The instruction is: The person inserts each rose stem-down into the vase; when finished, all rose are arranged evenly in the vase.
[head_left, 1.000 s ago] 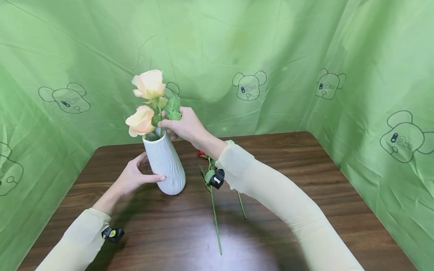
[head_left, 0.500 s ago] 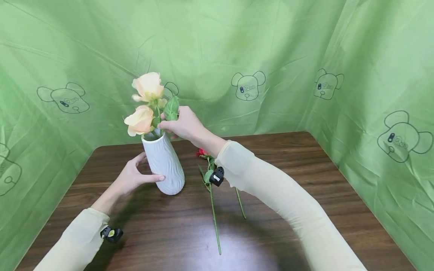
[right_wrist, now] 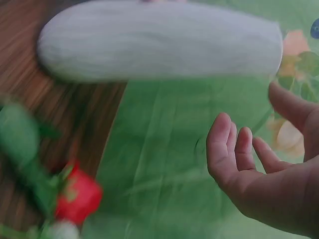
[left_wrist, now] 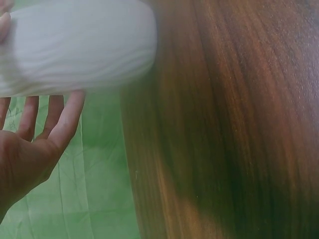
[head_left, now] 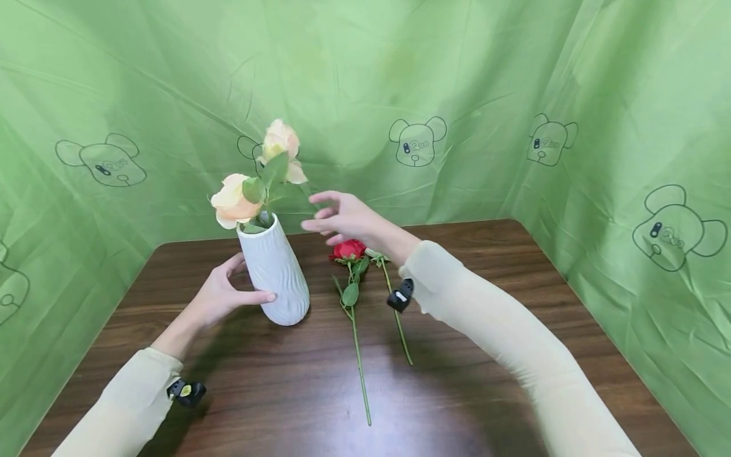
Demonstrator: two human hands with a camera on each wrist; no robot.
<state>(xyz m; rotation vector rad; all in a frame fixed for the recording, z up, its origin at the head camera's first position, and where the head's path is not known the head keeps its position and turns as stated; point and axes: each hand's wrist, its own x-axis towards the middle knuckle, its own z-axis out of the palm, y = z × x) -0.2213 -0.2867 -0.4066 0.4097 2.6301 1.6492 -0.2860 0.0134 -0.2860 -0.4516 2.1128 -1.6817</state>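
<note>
My left hand (head_left: 219, 295) grips the white ribbed vase (head_left: 274, 273) around its side, thumb in front and fingers behind. In the left wrist view, the fingers (left_wrist: 70, 117) reach along one side of the vase (left_wrist: 84, 47). Two peach roses stand in the vase: a lower one (head_left: 234, 202) leaning left over the rim and a taller one (head_left: 281, 149) leaning right, with green leaves (head_left: 268, 178) between them. Just right of the vase's mouth, my right hand (head_left: 351, 219) hovers with fingers loosely spread and nothing held.
On the dark wooden table (head_left: 468, 292) right of the vase lie a red rose (head_left: 348, 250) and, beside it, a whitish flower (head_left: 377, 255), both on long green stems. A green curtain (head_left: 342, 76) printed with bear faces surrounds the table's back and sides.
My right hand has let go of the taller rose's stem and drawn back to the right. That rose has swung right. The left hand still holds the vase in place.
</note>
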